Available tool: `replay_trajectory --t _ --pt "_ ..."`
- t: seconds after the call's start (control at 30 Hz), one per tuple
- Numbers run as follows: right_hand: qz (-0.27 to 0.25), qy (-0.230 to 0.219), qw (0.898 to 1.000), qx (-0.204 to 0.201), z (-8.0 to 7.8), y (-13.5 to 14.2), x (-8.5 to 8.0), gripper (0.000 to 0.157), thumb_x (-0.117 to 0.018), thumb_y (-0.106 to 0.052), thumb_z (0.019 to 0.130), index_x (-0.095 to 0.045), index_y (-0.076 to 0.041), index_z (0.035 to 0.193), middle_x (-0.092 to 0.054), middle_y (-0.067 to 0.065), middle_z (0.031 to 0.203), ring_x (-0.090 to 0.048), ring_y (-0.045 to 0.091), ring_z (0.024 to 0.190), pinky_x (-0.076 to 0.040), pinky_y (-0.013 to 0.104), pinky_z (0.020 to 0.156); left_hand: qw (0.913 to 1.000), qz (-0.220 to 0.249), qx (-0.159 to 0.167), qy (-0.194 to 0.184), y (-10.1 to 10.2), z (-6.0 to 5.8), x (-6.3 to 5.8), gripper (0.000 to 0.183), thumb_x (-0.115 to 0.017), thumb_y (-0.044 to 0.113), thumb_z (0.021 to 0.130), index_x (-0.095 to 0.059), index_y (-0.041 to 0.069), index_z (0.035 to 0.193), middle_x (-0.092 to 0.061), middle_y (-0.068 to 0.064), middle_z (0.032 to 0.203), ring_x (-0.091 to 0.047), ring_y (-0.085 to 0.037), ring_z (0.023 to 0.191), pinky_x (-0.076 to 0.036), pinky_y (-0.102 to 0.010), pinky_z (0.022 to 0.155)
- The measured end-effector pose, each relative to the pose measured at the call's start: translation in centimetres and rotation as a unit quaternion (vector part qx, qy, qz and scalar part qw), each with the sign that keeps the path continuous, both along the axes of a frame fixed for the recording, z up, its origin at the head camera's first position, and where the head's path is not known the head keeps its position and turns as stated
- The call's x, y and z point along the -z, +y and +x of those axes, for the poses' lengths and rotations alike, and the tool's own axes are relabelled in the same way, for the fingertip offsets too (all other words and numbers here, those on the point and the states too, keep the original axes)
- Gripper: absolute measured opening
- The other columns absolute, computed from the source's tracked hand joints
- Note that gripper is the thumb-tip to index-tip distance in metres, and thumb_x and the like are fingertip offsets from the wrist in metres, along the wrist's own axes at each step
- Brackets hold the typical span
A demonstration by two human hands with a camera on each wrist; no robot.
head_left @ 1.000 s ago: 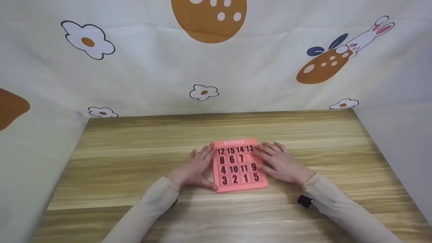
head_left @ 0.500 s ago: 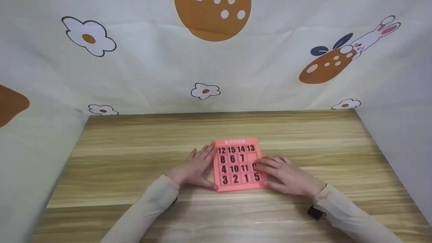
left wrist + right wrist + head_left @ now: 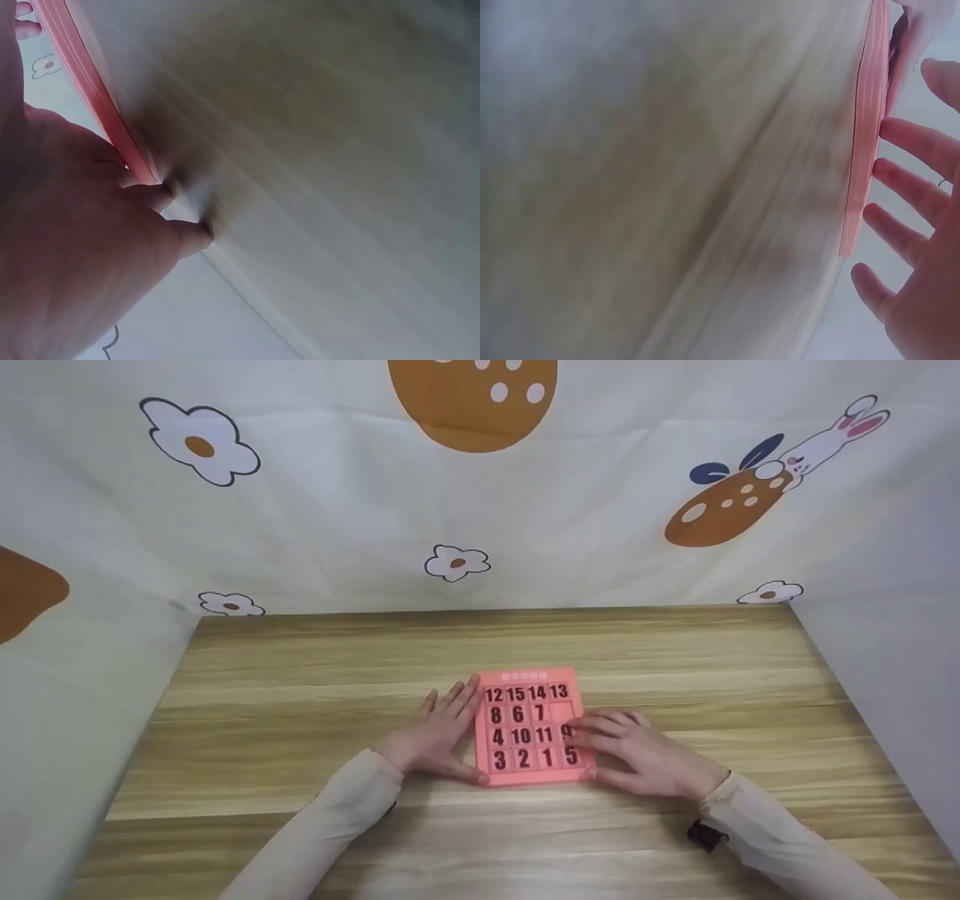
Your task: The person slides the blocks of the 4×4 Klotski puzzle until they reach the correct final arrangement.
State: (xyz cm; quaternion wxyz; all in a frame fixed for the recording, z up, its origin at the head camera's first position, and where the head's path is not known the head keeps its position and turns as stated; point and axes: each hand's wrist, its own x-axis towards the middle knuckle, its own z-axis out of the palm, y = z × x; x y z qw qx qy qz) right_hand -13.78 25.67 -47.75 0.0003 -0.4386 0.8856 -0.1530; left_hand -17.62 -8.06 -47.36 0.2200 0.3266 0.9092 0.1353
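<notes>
A pink number slide puzzle point(image 3: 536, 778) lies flat on the table, with black-numbered tiles in its frame. The bare slot point(image 3: 560, 711) is at the right end of the second row, beside tile 7 point(image 3: 540, 712) and above tile 9 point(image 3: 565, 733). My left hand point(image 3: 435, 739) rests along the puzzle's left edge, fingers straight, thumb at the lower left corner. Fingertips of my right hand point(image 3: 652, 756) touch tile 9 and partly cover it; the thumb is at the right edge near tile 5 point(image 3: 571, 756). In the right wrist view the fingers look spread above the pink frame point(image 3: 864, 135).
The wood-grain table point(image 3: 337, 660) spreads around the puzzle on all sides. A pale cloth screen point(image 3: 337, 510) printed with flowers and a rabbit stands behind it, with pale walls at left and right. A dark wrist strap point(image 3: 706, 835) shows below the right sleeve.
My right hand has come down the puzzle's right side, from beside tile 13 to tile 9. The left hand stays at the left edge. No tile has visibly changed place.
</notes>
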Motion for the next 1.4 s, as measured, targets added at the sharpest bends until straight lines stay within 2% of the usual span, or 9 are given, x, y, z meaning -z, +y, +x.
replay_trajectory --t 0.23,0.4,0.6,0.83,1.17,1.4 --pt "0.028 0.013 0.999 0.043 -0.8 -0.6 -0.3 0.049 -0.056 -0.035 0.097 -0.053 -0.012 0.14 -0.042 0.015 0.147 -0.035 0.039 0.133 -0.027 0.064 0.104 1.0 0.005 0.001 0.0 0.0 -0.1 0.1 0.131 -0.067 0.074 0.069 0.004 0.004 0.154 0.018 -0.009 0.158 0.008 -0.03 0.145 0.006 -0.051 0.114" --pt "0.047 -0.004 0.997 0.06 -1.2 -1.1 -0.3 0.052 -0.054 -0.038 0.097 -0.049 -0.012 0.142 -0.039 0.013 0.149 -0.033 0.038 0.135 -0.024 0.063 0.106 1.0 0.005 0.003 0.003 0.0 -0.1 0.2 0.132 -0.067 0.074 0.068 0.005 0.003 0.153 0.018 -0.01 0.158 0.009 -0.029 0.145 0.006 -0.052 0.113" --pt "0.05 0.004 0.998 0.048 -0.8 -0.8 -0.1 0.054 -0.054 -0.039 0.098 -0.045 -0.015 0.145 -0.039 0.011 0.15 -0.034 0.035 0.135 -0.025 0.061 0.106 1.0 0.008 0.001 -0.001 0.0 0.0 0.2 0.132 -0.068 0.074 0.068 0.004 0.003 0.153 0.018 -0.01 0.158 0.009 -0.03 0.145 0.006 -0.052 0.113" --pt "0.035 0.003 0.999 0.021 0.8 0.0 -0.4 0.052 -0.056 -0.043 0.096 -0.051 -0.018 0.141 -0.044 0.006 0.147 -0.038 0.032 0.133 -0.029 0.058 0.103 1.0 0.003 -0.003 -0.003 0.1 0.0 0.0 0.132 -0.068 0.074 0.069 0.005 0.003 0.153 0.018 -0.01 0.158 0.009 -0.03 0.144 0.007 -0.051 0.113" --pt "0.022 0.025 0.998 -0.044 2.2 0.3 -0.7 0.045 -0.062 -0.037 0.093 -0.058 -0.023 0.135 -0.047 0.004 0.144 -0.042 0.03 0.129 -0.034 0.057 0.1 1.0 -0.003 0.0 -0.001 0.1 0.0 0.0 0.132 -0.067 0.074 0.069 0.005 0.003 0.153 0.018 -0.01 0.158 0.01 -0.03 0.144 0.007 -0.052 0.113" --pt "0.035 0.025 0.999 -0.029 1.9 -0.1 -0.6 0.045 -0.06 -0.037 0.095 -0.056 -0.022 0.137 -0.047 0.007 0.144 -0.043 0.032 0.128 -0.035 0.059 0.099 1.0 -0.001 0.0 -0.003 0.0 0.0 0.0 0.13 -0.067 0.074 0.07 0.003 0.003 0.154 0.018 -0.01 0.158 0.009 -0.03 0.145 0.006 -0.051 0.113"
